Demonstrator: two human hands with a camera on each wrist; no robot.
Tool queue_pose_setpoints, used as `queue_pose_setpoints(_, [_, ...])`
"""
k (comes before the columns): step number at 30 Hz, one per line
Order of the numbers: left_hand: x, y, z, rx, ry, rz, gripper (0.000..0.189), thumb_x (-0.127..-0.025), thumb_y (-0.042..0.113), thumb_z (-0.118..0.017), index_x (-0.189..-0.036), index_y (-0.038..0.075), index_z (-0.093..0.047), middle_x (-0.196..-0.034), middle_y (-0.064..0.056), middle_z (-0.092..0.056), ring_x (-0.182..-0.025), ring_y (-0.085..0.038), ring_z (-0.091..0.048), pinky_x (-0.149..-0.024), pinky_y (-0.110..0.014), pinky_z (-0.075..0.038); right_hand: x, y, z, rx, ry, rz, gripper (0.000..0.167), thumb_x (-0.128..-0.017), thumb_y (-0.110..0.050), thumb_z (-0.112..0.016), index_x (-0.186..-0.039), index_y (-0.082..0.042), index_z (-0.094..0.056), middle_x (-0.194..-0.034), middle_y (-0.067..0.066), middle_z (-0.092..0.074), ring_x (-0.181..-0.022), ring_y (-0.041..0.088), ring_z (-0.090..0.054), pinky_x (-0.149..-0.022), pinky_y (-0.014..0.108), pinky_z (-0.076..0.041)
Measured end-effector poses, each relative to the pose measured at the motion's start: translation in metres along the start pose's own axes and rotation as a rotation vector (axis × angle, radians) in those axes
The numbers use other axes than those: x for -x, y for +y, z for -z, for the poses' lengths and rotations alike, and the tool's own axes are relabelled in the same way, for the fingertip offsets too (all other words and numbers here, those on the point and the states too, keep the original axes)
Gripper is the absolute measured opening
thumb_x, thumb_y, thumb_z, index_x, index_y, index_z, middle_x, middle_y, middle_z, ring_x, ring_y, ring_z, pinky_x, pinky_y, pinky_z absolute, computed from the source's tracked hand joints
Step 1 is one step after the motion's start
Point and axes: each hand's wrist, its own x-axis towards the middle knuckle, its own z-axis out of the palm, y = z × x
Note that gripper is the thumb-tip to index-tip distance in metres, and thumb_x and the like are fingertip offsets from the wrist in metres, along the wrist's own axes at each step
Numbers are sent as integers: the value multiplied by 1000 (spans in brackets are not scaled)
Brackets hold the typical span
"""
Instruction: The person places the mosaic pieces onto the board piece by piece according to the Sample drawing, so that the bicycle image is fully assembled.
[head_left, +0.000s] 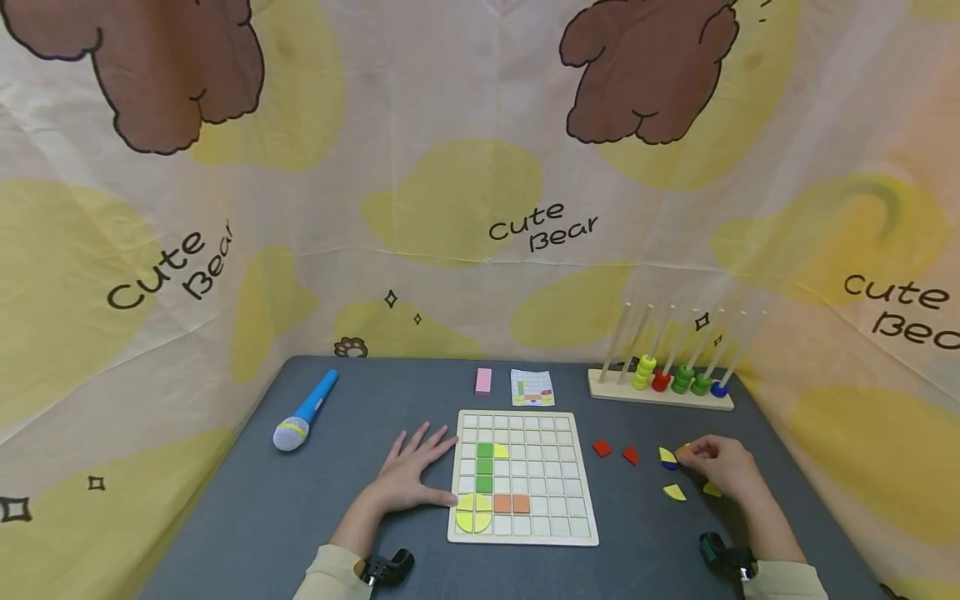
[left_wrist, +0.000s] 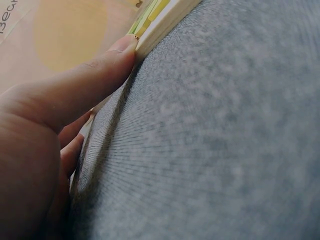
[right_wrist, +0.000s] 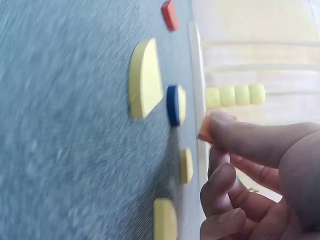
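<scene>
A white gridded board lies in the middle of the table. Green squares, yellow rounded pieces and two orange squares sit in its cells. My left hand, fingers spread, rests at its left edge; in the left wrist view the thumb touches the board's side. With thumb and fingertips my right hand pinches a small orange piece, raised off the table. Near it lie yellow pieces, a yellow-and-blue piece or pair and two red pieces.
A blue toy microphone lies at the left. Behind the board are a pink block and a pattern card. A wooden bead rack with upright rods stands at the back right, before the fabric backdrop.
</scene>
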Motion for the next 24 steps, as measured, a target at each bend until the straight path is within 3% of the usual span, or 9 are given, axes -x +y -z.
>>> queue_pose_setpoints(7, [0,0,-1,3,2,-1,103,-72,74,-74,-158,34,-35,-168,3,-23,-158,-32,-5,-122,-63,4,1,-17,-5,9,19,68,39,-94,-36,-73,-108,0,-72,-88,6,-69,-78,21,-56,-63,31,-45])
queue_pose_setpoints(16, [-1,-1,-2,-6,4,2,104,-72,75,-74,-159,33,-34,-168,4,-23,-158,-31,-5,-123,-62,4,0,-45,-14,-34,5,96,41,-93,-37,-74,-111,0,-69,-88,7,-72,-76,18,-61,-62,31,-50])
queue_pose_setpoints(24, [0,-1,-1,15,7,-10,102,-73,71,-75,-158,32,-36,-168,2,-24,-158,-32,-6,-122,-63,4,4,-70,-33,-33,26,164,32,-92,-30,-76,-108,-3,-71,-87,4,-71,-74,18,-59,-62,31,-49])
